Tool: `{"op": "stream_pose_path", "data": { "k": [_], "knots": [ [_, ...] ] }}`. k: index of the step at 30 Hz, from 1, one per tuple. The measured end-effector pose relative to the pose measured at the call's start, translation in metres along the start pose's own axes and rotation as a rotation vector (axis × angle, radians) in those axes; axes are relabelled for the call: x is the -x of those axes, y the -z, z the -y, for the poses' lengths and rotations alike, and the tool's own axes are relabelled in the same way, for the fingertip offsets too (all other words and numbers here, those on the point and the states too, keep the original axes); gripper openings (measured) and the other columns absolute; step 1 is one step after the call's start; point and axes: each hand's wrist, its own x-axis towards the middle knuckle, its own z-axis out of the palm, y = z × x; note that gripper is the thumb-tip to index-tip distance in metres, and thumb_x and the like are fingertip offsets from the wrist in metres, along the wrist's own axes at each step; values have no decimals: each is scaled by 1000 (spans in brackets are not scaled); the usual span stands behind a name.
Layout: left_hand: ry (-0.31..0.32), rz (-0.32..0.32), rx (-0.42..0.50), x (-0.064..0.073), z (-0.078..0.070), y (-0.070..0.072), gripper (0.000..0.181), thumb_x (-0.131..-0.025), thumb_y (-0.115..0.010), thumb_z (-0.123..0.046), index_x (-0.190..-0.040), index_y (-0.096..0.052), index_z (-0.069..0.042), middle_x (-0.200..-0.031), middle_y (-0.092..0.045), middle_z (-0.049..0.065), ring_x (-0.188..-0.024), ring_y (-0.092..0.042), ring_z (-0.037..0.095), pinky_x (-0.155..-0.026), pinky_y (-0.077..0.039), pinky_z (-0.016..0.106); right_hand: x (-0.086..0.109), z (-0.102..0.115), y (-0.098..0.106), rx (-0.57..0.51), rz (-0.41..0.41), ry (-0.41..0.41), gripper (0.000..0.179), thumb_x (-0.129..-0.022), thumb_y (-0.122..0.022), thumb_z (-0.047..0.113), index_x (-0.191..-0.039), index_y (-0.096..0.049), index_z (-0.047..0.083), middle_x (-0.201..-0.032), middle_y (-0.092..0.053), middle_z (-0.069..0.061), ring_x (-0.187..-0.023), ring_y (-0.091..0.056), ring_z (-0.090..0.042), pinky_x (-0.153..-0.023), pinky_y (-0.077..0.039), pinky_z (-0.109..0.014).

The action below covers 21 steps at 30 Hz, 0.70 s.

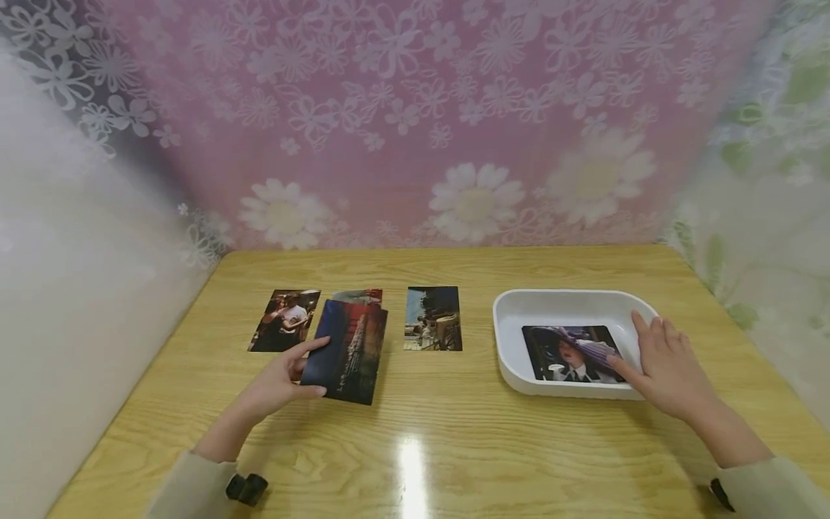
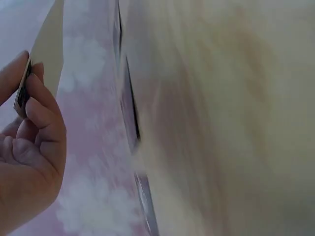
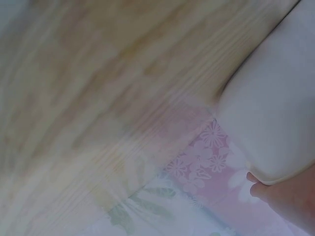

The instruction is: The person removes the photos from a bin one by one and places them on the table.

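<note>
In the head view my left hand (image 1: 279,382) holds a dark blue-and-red photo print (image 1: 353,353) above the table, thumb at its near edge. The left wrist view shows the fingers pinching it edge-on, its pale back (image 2: 49,49) turned to that camera. Behind it, mostly covered, lies another print (image 1: 357,295). One print of people (image 1: 285,321) lies to the left, and a street scene print (image 1: 433,317) lies to the right. My right hand (image 1: 671,371) grips the right wall of a white tray (image 1: 519,306), thumb inside over the edge of a print with a purple hat (image 1: 573,353).
The wooden table (image 1: 363,447) reaches back to a pink flowered backdrop (image 1: 389,144). A pale wall (image 1: 78,288) stands on the left, and a leaf-patterned one (image 1: 765,238) on the right. Each wrist wears a black band (image 1: 246,489).
</note>
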Motion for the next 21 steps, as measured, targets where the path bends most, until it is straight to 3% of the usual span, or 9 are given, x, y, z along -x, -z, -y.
{"op": "stream_pose_path", "data": {
  "k": [3, 5, 6, 7, 11, 14, 17, 21],
  "knots": [
    [33, 2, -2, 23, 23, 20, 79, -75, -70, -11, -139, -25, -3, -68, -51, 8, -55, -41, 11, -52, -38, 27, 1, 0, 1, -7, 7, -7, 84, -89, -46, 43, -138, -3, -9, -124, -14, -49, -120, -2, -56, -94, 0, -61],
    [44, -5, -35, 38, 33, 32, 79, -75, -71, -12, -138, -26, 0, -57, -36, 0, -48, -24, 11, -46, -31, 27, 0, 0, 1, -8, 8, -5, 84, -89, -46, 43, -138, -2, -9, -124, -14, -49, -120, -3, -56, -94, -1, -61],
    [46, -7, -39, 45, 39, 37, 79, -74, -71, -12, -138, -26, 1, -56, -31, -2, -47, -22, 10, -45, -29, 26, 0, 0, 1, -8, 10, -4, 84, -89, -46, 42, -138, -2, -9, -124, -14, -49, -120, -3, -56, -94, -1, -61],
    [47, -1, -34, 52, 43, 43, 79, -75, -70, -11, -137, -25, 3, -56, -32, -3, -47, -22, 9, -45, -29, 26, 0, 0, 1, -9, 9, -3, 84, -89, -46, 42, -138, -1, -9, -124, -14, -49, -120, -3, -56, -95, -1, -60],
    [57, 27, 22, 74, 57, 59, 78, -78, -67, -9, -136, -18, 9, -73, -58, 6, -58, -48, 8, -52, -40, 27, -1, 0, 1, -15, 20, -7, 84, -89, -46, 43, -138, 0, -8, -125, -11, -49, -121, 0, -55, -95, 1, -60],
    [98, 43, 31, 83, 63, 66, 80, -79, -66, -10, -136, -14, 10, -85, -61, 15, -68, -55, 14, -58, -43, 29, 0, -1, 2, -15, 22, -7, 84, -89, -46, 43, -138, 0, -9, -125, -11, -49, -121, 1, -55, -95, 2, -59],
    [146, 50, -12, 86, 65, 69, 82, -79, -66, -13, -137, -13, 10, -82, -58, 17, -63, -51, 14, -56, -41, 29, 1, -1, 2, -11, 20, -6, 84, -89, -46, 42, -138, 0, -8, -124, -12, -49, -120, 0, -55, -95, 3, -59],
    [161, 72, -82, 86, 69, 73, 82, -80, -66, -14, -136, -12, 12, -93, -58, 23, -74, -55, 12, -60, -43, 28, 0, 0, 1, -13, 29, -3, 83, -90, -45, 41, -138, 2, -7, -124, -11, -50, -120, 1, -56, -95, 6, -58]
  ]
}}
